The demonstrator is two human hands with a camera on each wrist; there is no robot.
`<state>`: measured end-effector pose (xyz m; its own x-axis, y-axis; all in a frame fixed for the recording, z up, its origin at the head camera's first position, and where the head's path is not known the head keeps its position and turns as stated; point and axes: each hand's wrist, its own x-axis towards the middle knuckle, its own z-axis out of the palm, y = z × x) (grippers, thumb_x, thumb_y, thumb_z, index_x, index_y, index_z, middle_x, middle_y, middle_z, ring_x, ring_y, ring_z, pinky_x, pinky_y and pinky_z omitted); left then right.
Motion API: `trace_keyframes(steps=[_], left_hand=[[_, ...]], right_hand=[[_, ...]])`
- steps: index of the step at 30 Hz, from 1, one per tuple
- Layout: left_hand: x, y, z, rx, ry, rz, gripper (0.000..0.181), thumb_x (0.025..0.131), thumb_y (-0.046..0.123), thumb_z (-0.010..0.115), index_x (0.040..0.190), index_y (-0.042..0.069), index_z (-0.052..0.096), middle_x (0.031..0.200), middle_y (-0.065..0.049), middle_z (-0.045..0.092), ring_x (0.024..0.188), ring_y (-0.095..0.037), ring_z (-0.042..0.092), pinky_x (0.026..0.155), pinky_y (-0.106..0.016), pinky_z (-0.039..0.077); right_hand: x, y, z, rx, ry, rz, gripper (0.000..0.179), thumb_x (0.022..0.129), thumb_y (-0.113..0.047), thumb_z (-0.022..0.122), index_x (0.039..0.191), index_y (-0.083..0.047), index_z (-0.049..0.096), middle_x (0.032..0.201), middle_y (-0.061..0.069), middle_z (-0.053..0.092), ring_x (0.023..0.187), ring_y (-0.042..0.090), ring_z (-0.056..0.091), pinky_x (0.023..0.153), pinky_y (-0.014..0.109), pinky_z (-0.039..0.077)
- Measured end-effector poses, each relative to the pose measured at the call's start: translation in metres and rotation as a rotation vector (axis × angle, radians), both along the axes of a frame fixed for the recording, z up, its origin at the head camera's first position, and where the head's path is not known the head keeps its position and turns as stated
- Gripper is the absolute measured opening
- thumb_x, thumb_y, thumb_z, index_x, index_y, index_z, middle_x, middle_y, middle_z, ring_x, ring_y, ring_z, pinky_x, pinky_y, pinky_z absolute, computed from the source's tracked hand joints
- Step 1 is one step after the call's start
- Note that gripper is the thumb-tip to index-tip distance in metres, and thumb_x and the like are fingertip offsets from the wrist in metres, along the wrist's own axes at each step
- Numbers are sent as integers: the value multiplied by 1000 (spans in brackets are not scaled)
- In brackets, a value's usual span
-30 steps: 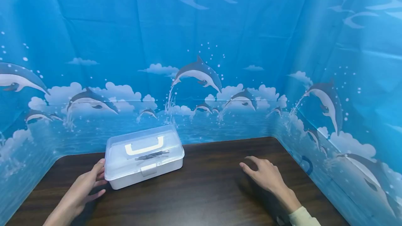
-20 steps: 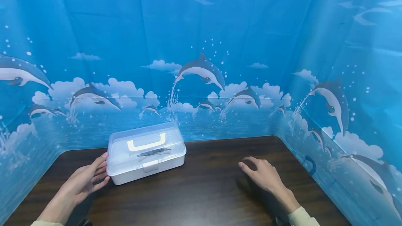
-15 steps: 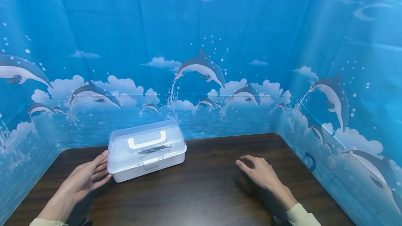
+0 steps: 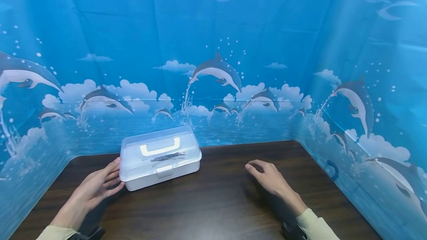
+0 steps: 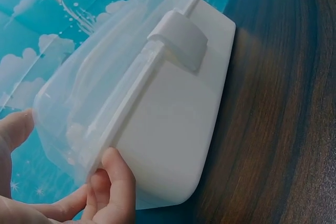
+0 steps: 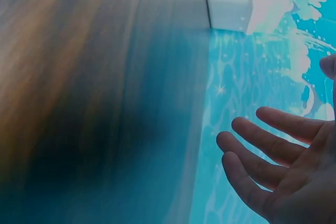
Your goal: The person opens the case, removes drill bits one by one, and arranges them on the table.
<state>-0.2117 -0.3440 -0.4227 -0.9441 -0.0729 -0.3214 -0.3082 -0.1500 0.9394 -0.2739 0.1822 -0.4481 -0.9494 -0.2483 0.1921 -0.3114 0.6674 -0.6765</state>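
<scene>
In the head view, a white plastic storage box (image 4: 180, 171) with a clear lid, a white handle and a front latch stands shut at the left of the dark wooden table. Several thin dark strips (image 4: 168, 156) show through or on the lid. My left hand (image 4: 91, 192) grips the box's left end, its thumb at the lid and bent fingers at the lid's rim near the front corner, as the left wrist view (image 5: 110, 198) shows. Over the table's right half, my right hand (image 4: 268, 177) holds nothing, fingers loosely curved, well apart from the box.
A blue dolphin-print cloth (image 4: 217, 29) walls in the table (image 4: 207, 210) at the back and both sides. Near the right cloth lies a dark blue curved shape (image 4: 332, 170). Dark bands show at both wrists, below light sleeves.
My left hand has come closer to the box's left end, and its fingers now bend against the rim. The right hand has shifted slightly left. The view has tilted a little.
</scene>
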Motion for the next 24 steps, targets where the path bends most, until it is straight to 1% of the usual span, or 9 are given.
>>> trace_keyframes(steps=[5, 8, 11, 12, 15, 18, 20, 24], left_hand=[[1, 1, 0, -15, 8, 14, 91, 86, 52, 57, 146, 0, 11, 144, -19, 17, 102, -24, 51, 90, -45, 42], [0, 1, 1, -17, 8, 30, 92, 85, 53, 59, 146, 2, 12, 143, -18, 19, 102, -23, 51, 90, -45, 42], [-2, 2, 2, -10, 5, 37, 92, 84, 52, 60, 146, 3, 14, 142, -16, 21, 102, -22, 52, 90, -45, 42], [-2, 2, 2, -13, 6, 38, 92, 84, 52, 61, 146, 3, 14, 141, -16, 23, 101, -22, 52, 89, -45, 43], [-1, 2, 3, -23, 10, 41, 91, 84, 52, 60, 145, 2, 15, 137, -16, 28, 100, -22, 54, 89, -45, 43], [0, 2, 3, -31, 10, 41, 91, 84, 52, 60, 145, 1, 15, 136, -16, 30, 100, -22, 55, 89, -44, 43], [0, 3, 3, -36, 7, 37, 92, 84, 53, 59, 146, 1, 15, 138, -17, 28, 100, -23, 54, 89, -44, 43], [1, 2, 4, -44, 6, 39, 93, 84, 54, 59, 146, 1, 14, 142, -18, 23, 100, -23, 54, 90, -44, 42]], right_hand=[[-3, -16, 1, 0, 16, 39, 44, 86, -62, 47, 114, -31, 62, 109, -15, 60, 105, 11, 55, 86, 45, 44], [-6, -27, 1, 17, 31, 45, 50, 86, -64, 45, 117, -27, 62, 110, -13, 60, 106, 12, 54, 88, 46, 43], [-7, -38, 0, 23, 22, 57, 55, 86, -65, 42, 118, -25, 61, 111, -11, 60, 106, 12, 55, 90, 45, 43], [-8, -42, -1, 18, 16, 70, 56, 87, -65, 41, 119, -24, 61, 112, -10, 60, 106, 12, 55, 90, 44, 43], [-9, -56, 0, -31, -18, 133, 55, 90, -62, 38, 116, -21, 62, 106, -4, 63, 97, 16, 60, 84, 42, 46], [-11, -72, 1, -145, -88, 190, 54, 92, -59, 38, 111, -16, 64, 98, 5, 66, 86, 23, 63, 75, 41, 49], [-11, -83, 3, -244, -165, 220, 56, 92, -58, 38, 107, -12, 65, 96, 11, 66, 83, 27, 63, 72, 41, 51], [-12, -107, 6, -459, -376, 273, 62, 90, -60, 42, 104, -4, 64, 99, 21, 64, 85, 35, 63, 72, 46, 51]])
